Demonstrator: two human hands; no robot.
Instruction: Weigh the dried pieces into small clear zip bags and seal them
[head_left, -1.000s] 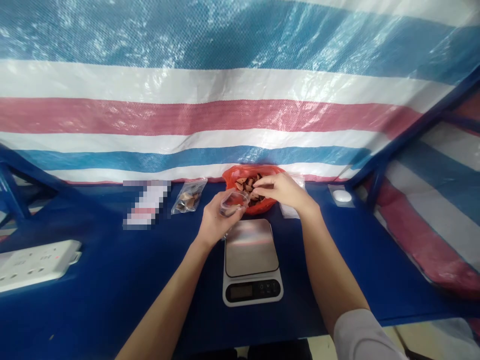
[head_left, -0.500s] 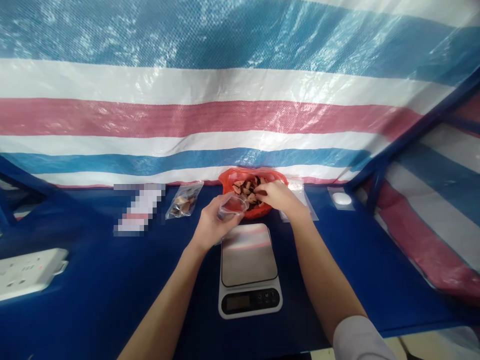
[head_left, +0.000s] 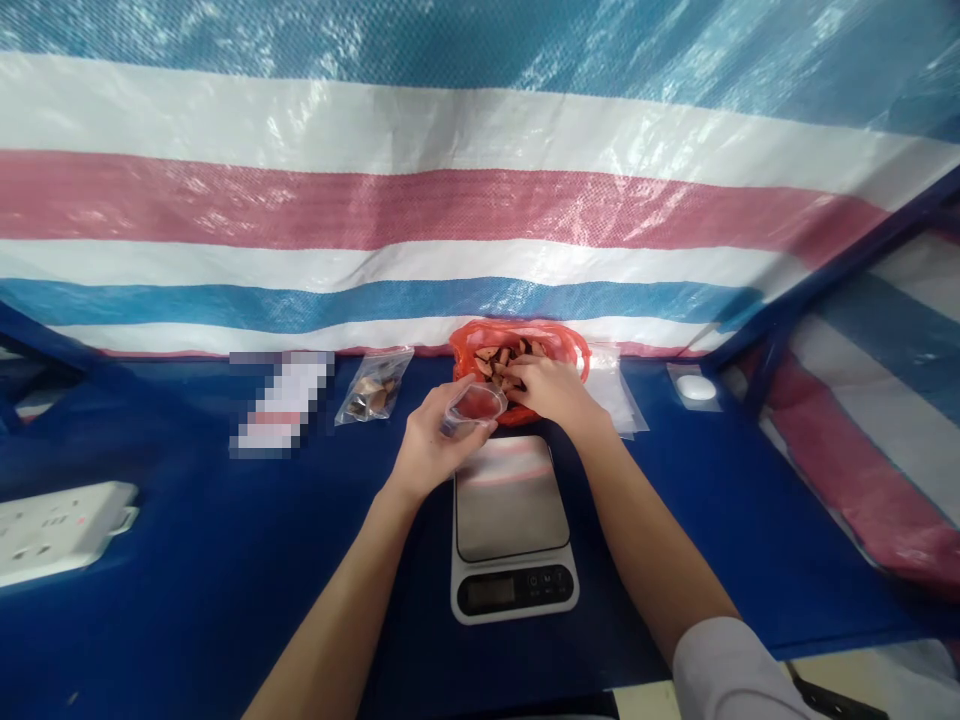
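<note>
My left hand [head_left: 429, 440] holds a small clear plastic cup [head_left: 475, 404], tilted toward the right, just above the back edge of a digital kitchen scale [head_left: 511, 490]. My right hand [head_left: 551, 390] reaches into the mouth of a red plastic bag [head_left: 559, 343] and rests among the brown pieces [head_left: 499, 360] of food inside. Its fingertips are hidden in the pile, so I cannot tell if they hold a piece. The scale's steel platform is bare, and its display is dark.
A small clear bag of brown pieces [head_left: 373, 388] and a blurred label [head_left: 281, 405] lie left on the blue table [head_left: 225, 600]. A flat clear bag [head_left: 615, 392] and a white mouse [head_left: 696, 388] lie right. A white power strip [head_left: 60, 530] sits at the left edge. Striped tarpaulin [head_left: 450, 210] stands behind.
My right hand has shifted slightly left over the bag's contents. My left hand still holds the cup in nearly the same place. The whole view has moved a little upward.
</note>
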